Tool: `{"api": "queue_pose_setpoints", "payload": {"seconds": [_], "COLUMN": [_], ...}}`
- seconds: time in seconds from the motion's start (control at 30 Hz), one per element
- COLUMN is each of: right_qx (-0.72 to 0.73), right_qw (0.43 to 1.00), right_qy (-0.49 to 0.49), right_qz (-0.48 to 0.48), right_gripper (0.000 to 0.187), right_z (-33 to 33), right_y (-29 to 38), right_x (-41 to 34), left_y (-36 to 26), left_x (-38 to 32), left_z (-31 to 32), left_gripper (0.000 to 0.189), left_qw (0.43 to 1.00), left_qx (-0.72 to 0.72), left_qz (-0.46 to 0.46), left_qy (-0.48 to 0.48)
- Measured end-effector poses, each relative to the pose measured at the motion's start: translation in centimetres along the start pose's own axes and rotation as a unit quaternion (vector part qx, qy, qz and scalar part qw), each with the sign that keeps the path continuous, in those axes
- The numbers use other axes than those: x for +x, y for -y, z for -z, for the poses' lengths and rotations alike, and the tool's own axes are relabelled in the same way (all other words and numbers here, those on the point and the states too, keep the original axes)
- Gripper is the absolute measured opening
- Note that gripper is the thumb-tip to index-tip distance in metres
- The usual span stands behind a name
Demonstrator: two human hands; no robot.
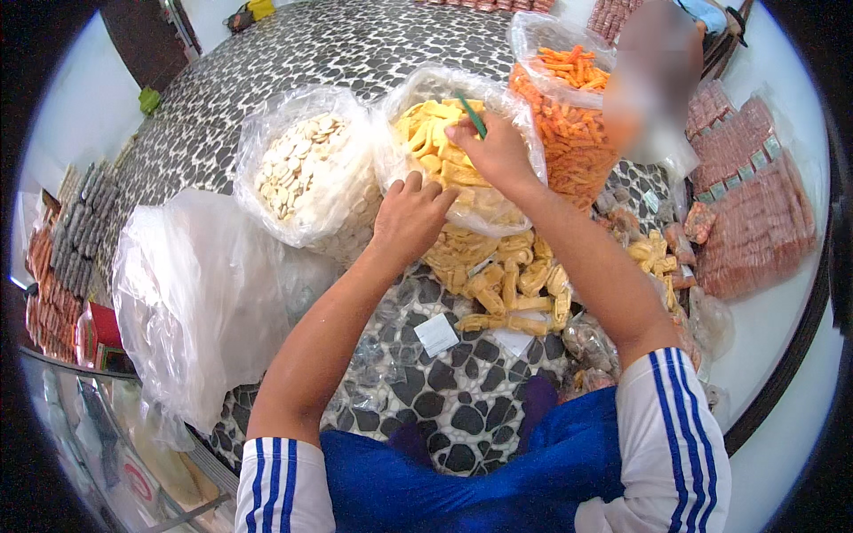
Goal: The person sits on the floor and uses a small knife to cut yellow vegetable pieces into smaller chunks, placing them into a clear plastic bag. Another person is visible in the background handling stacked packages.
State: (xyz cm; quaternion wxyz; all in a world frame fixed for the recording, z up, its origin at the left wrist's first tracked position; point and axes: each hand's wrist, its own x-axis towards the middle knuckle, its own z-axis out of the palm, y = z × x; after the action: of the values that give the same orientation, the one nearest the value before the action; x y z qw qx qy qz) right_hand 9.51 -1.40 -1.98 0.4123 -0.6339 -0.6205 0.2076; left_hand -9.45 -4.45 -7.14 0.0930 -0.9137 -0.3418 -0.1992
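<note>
A large clear plastic bag [426, 86] of yellow snack chips [433, 126] stands in front of me with its mouth wide. My right hand [503, 150] is over the chips, with a slim green object [472, 116] held between thumb and fingers; its exact kind is unclear. At the bag's near left rim is my left hand [410, 213], knuckles up and fingers bent. Whether it pinches plastic there is hidden. To the left stands a bag of pale round chips [303, 156]. Behind on the right is a tall bag of orange snack sticks [566, 126].
Small packed yellow snack bags [516, 286] lie on the pebble-patterned floor [460, 400] near a white paper slip [436, 334]. Empty clear plastic bags [193, 286] bulge at left. Stacked reddish packs [760, 226] line the right wall. A blurred person [656, 80] is at upper right.
</note>
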Motion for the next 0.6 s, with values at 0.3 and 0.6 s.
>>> {"api": "queue_pose_setpoints", "payload": {"seconds": [0.3, 0.6], "right_qx": [-0.221, 0.141], "right_qw": [0.942, 0.959], "right_qy": [0.209, 0.173], "right_qz": [0.142, 0.172], "right_gripper": [0.059, 0.040], "right_z": [9.7, 10.3], "right_y": [-5.8, -5.6], "right_x": [-4.4, -0.9], "left_y": [-1.2, -9.4], "left_x": [1.2, -3.6], "left_z": [1.3, -3.9], "left_gripper": [0.017, 0.041], "left_qw": [0.987, 0.973], "left_qx": [-0.098, -0.094], "left_qz": [0.095, -0.148], "left_qy": [-0.089, -0.148]}}
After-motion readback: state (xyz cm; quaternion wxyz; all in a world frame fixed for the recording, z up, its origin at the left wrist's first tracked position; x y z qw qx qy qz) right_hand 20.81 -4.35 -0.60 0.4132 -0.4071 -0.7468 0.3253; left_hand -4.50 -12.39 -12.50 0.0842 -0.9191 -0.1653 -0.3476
